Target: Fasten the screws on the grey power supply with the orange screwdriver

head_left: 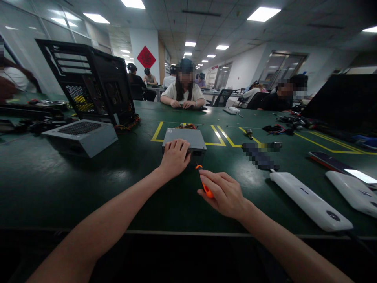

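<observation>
A grey metal computer power supply (186, 136) lies on the green table in front of me, its socket face towards me and some wires at its far side. My left hand (176, 157) grips its near left edge, fingers bent over the top and thumb at the front face. In my right hand (222, 190) is a screwdriver (208, 191) with an orange and black handle. Its thin shaft points up and away, at the front face beneath the socket. Whether the tip touches a screw is too small to tell.
Left stands an open black computer case (97, 84), with a second power supply (84, 137) before it. White power banks (310, 200) and a phone (335, 163) lie at right. Cables (277, 129) sit farther back. A person (184, 88) works across the table (141, 208).
</observation>
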Demonstrator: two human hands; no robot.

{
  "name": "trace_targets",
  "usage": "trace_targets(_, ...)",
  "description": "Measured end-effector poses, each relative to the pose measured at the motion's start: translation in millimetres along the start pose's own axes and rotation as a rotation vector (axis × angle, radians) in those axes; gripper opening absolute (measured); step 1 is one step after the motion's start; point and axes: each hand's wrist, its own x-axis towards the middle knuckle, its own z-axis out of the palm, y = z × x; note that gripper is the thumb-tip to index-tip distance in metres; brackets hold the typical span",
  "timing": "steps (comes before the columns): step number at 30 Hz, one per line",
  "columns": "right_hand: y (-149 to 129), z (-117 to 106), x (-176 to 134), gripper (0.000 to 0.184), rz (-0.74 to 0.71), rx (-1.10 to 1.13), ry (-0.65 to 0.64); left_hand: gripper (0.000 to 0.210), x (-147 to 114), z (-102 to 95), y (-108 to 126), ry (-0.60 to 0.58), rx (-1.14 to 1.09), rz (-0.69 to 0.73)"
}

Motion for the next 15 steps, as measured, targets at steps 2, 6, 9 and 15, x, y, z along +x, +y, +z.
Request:
trace_targets(2,1.2,1.2,-1.4,0.027,0.036,0.011,0.023,0.027,-0.2,0.3,-0.1,0.000,0.003,-0.001)
trace_targets(6,0.0,1.2,-3.4,0.017,0.054,-0.012,-0.055,0.027,-0.5,-0.1,-0.1,0.004,0.000,-0.003)
trace_targets(9,-2.3,-0.4,-2.9,0.016,-0.010,-0.074,-0.147,0.027,-0.4,-0.4,-0.2,0.005,-0.002,0.001)
trace_targets(15,-3.0,-0.8,-0.6,0.018,-0.017,0.018,-0.230,0.026,0.4,0.0,-0.6,0.001,0.004,-0.002)
